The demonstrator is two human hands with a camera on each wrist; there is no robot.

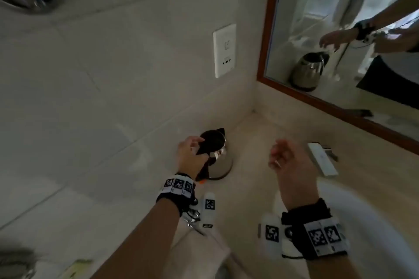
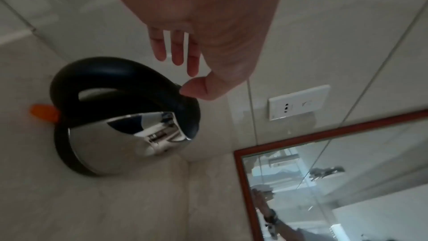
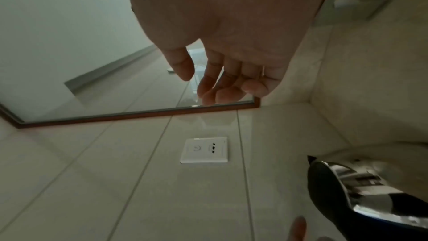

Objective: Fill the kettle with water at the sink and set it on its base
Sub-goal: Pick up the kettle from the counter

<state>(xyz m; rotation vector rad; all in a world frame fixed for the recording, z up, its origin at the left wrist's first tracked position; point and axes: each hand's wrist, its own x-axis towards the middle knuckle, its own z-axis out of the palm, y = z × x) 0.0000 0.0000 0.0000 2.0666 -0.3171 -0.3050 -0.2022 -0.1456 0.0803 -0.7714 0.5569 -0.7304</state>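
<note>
Kettle (image 1: 218,161) — rounded polished steel body, black plastic lid and looped handle, orange switch tab (image 2: 44,113) — stands upright at the worktop's (image 1: 256,188) back corner, near the tiled wall. Left hand (image 1: 190,154) over the handle, fingers straight, thumb tip touching the black plastic. Right hand (image 1: 288,165) — apart from the kettle, fingers loosely curled, holding nothing. White socket (image 1: 224,50) on the wall above
</note>
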